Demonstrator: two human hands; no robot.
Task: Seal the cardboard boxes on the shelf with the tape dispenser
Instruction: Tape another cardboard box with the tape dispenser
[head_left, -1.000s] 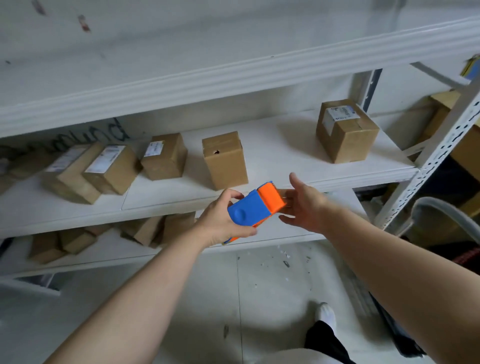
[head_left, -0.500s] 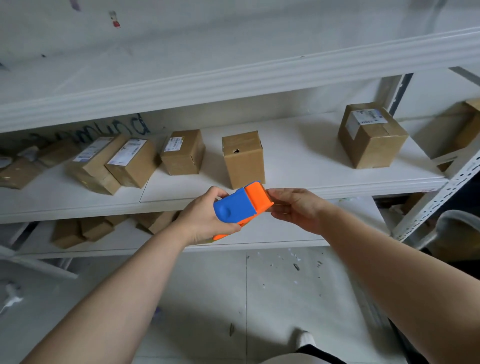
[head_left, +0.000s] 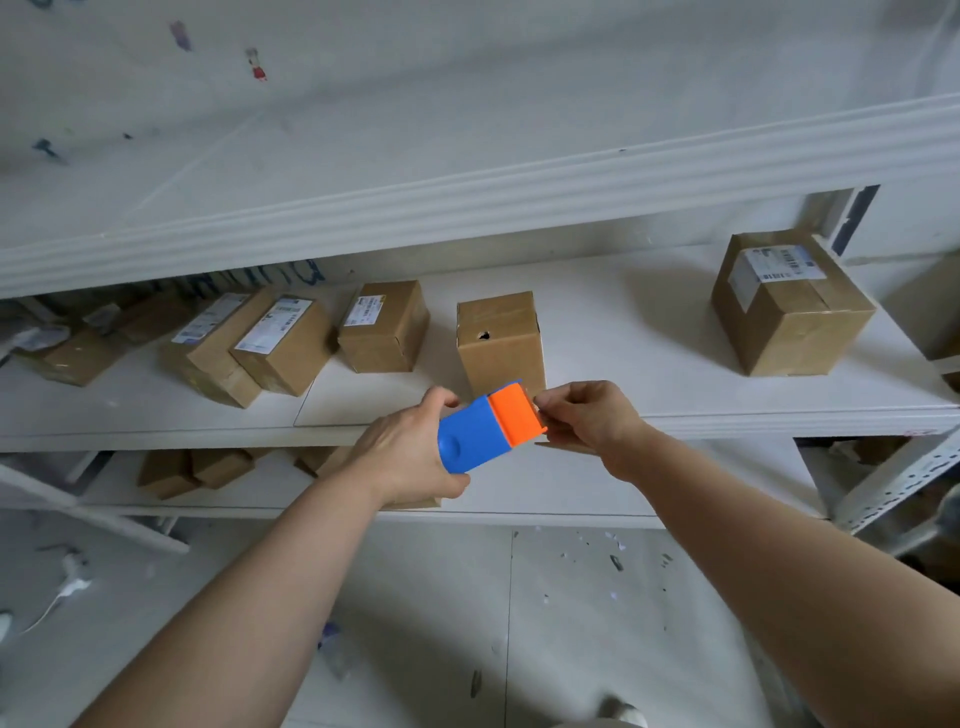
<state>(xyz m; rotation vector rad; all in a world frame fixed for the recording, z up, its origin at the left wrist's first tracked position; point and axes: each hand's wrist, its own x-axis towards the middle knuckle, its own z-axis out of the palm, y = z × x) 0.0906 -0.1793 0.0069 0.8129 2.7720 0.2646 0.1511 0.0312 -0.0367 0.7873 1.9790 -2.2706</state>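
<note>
My left hand (head_left: 410, 452) grips a blue tape dispenser (head_left: 470, 441) with an orange front end, held in front of the middle shelf's edge. My right hand (head_left: 592, 421) pinches at the orange end with thumb and fingers; whether tape is between them I cannot tell. Directly behind the dispenser an upright cardboard box (head_left: 501, 343) with a small hole in its front stands on the white shelf (head_left: 649, 364). A larger labelled box (head_left: 789, 306) sits at the right, and several flat labelled boxes (head_left: 280, 343) lie to the left.
An upper shelf board (head_left: 467, 208) overhangs the boxes. A lower shelf (head_left: 571, 493) holds several more small boxes (head_left: 197, 470). A perforated metal upright (head_left: 893, 478) stands at the right. The grey floor below is speckled with scraps.
My right hand went from open beside the dispenser to pinching its orange end. Both hands rose toward the upright box, and the view shifted left.
</note>
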